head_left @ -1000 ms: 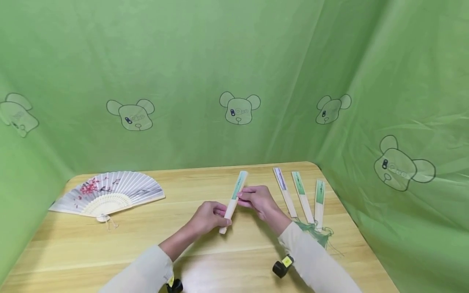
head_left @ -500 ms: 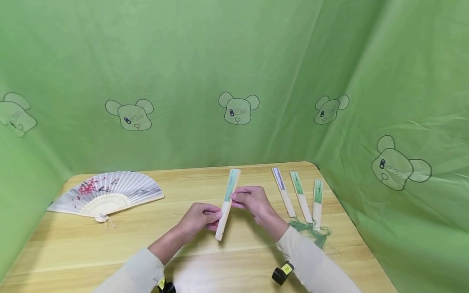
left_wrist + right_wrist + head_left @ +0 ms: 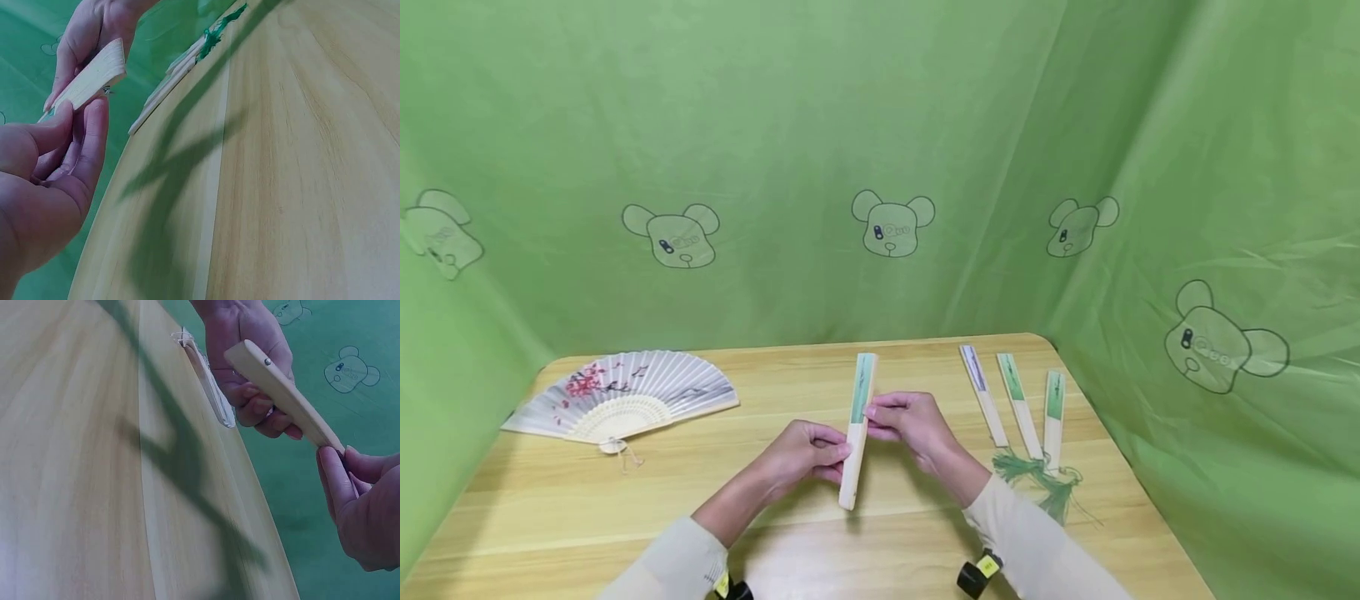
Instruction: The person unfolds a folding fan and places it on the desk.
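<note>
A folded hand fan (image 3: 854,450) with a pale wooden lower half and a blue-green upper half is held above the middle of the table, nearly upright in the head view. My left hand (image 3: 805,454) pinches its wooden part between thumb and fingers. Higher up, near the coloured section, my right hand (image 3: 913,425) pinches the other edge. The left wrist view shows the stacked ribs of the fan (image 3: 94,78) end-on. A metal rivet near the butt of the fan (image 3: 281,387) shows in the right wrist view.
An opened fan (image 3: 625,404) with red blossoms lies at the table's left. Several folded fans lie at the right: a purple one (image 3: 982,396) and green ones (image 3: 1020,404), with green tassels (image 3: 1048,483). Green curtains (image 3: 775,125) surround the wooden table (image 3: 662,517).
Both hands have moved slightly left with the folded fan. The fan has turned from a slant to nearly upright in view, and the left hand's hold on it has shifted.
</note>
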{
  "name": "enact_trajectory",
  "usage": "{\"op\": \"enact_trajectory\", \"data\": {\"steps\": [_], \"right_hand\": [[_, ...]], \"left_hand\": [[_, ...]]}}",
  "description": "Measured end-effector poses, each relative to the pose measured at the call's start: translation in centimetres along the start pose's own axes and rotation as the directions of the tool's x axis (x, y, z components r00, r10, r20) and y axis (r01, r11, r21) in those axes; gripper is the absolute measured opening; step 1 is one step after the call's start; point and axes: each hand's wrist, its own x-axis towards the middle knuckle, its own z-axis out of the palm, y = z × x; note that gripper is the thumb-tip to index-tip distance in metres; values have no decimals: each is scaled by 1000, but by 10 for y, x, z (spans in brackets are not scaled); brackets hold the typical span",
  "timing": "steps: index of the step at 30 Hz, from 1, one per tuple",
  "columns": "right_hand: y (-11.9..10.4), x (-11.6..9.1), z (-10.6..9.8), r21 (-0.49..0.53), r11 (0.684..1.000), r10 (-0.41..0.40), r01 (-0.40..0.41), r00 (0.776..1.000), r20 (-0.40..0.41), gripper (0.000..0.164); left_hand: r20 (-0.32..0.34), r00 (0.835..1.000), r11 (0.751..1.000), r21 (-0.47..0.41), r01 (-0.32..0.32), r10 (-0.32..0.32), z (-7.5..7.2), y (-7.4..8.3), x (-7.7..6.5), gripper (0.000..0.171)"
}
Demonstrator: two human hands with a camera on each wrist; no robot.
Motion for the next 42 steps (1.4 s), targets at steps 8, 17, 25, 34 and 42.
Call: {"op": "enact_trajectory", "data": {"steps": [8,17,25,34,42], "right_hand": [[6,-4,4,33,999,15,-15,1000,5,30],[16,-12,7,18,1000,12,-13,999,37,33],[22,-15,8,25,999,26,-27,999,25,30],[26,-18,10,27,999,32,-33,999,33,31],[25,-16,9,45,998,40,-42,999,36,33]], "left_hand": [[-25,999,998,61,-32,33,-1,-3,-3,31],[-47,997,997,63,-53,56,-3,-10,-4,31],[-68,996,995,76,-60,65,-3,-15,-2,29],[-81,994,995,69,-68,74,-3,-14,-2,29],[-103,992,996,48,-69,73,-3,-13,-4,29]]}}
